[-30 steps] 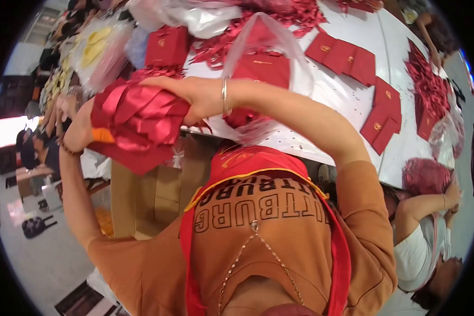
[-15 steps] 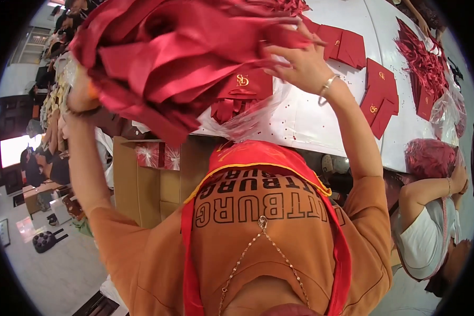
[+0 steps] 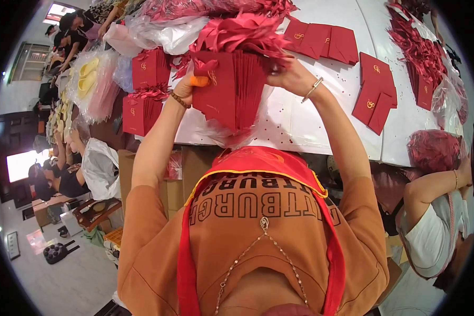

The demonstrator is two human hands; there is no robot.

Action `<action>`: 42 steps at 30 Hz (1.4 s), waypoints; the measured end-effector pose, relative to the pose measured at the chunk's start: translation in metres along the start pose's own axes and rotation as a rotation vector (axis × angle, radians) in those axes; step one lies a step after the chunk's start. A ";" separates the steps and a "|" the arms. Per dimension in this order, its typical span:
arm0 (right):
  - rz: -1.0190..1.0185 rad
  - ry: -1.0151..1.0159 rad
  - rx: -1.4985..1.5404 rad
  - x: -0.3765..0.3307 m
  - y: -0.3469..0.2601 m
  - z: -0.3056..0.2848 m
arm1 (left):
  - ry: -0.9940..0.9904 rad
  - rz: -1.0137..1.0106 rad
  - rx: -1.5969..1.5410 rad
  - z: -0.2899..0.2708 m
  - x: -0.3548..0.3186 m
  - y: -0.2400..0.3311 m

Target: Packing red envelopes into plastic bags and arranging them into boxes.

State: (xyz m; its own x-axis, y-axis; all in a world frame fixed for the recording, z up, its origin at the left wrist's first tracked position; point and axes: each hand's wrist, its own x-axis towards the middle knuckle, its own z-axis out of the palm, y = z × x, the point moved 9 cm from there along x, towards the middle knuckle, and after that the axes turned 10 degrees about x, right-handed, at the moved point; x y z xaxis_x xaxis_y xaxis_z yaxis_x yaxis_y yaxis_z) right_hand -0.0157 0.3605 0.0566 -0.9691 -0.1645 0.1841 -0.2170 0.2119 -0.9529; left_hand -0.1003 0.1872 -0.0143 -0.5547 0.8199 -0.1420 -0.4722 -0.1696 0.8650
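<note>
A thick stack of red paper gift bags (image 3: 216,87) with gold marks stands upright before me at the table's near side. Its loose red ribbons (image 3: 242,39) spread in a heap over the top. My left hand (image 3: 187,89), with an orange cover on one finger, is closed on the stack's left side. On the opposite side my right hand (image 3: 295,79) presses against the stack; its fingertips are partly hidden and blurred. Clear plastic film (image 3: 236,138) shows under the stack.
More red bag stacks (image 3: 150,68) stand to the left beside plastic-wrapped goods (image 3: 92,79). Flat red bags (image 3: 376,87) lie on the white table (image 3: 305,118) at right. An open carton (image 3: 192,163) sits below the table edge. At far right a person's arm (image 3: 432,195) reaches toward a bagged red bundle (image 3: 432,150).
The ribboned bundle has come down from the upper left toward the middle, and the bags now stand upright. My left hand moved right and down with it; my right hand came against its side.
</note>
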 end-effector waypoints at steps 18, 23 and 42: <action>-0.025 0.089 0.553 0.014 -0.001 0.001 | -0.023 -0.215 0.218 0.013 -0.004 -0.003; -0.040 0.190 0.755 0.019 -0.003 -0.006 | -0.079 -0.236 0.251 0.011 -0.004 -0.006; 0.113 -0.075 -0.608 0.048 0.032 -0.035 | 0.069 -0.177 0.469 0.025 -0.005 0.011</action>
State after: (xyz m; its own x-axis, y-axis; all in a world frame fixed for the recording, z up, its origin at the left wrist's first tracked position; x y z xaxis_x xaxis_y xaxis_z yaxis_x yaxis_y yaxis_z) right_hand -0.0732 0.3931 0.0438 -0.9838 -0.1716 0.0516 -0.1632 0.7389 -0.6538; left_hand -0.0850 0.1949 0.0078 -0.5453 0.7731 -0.3238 -0.2130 0.2459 0.9456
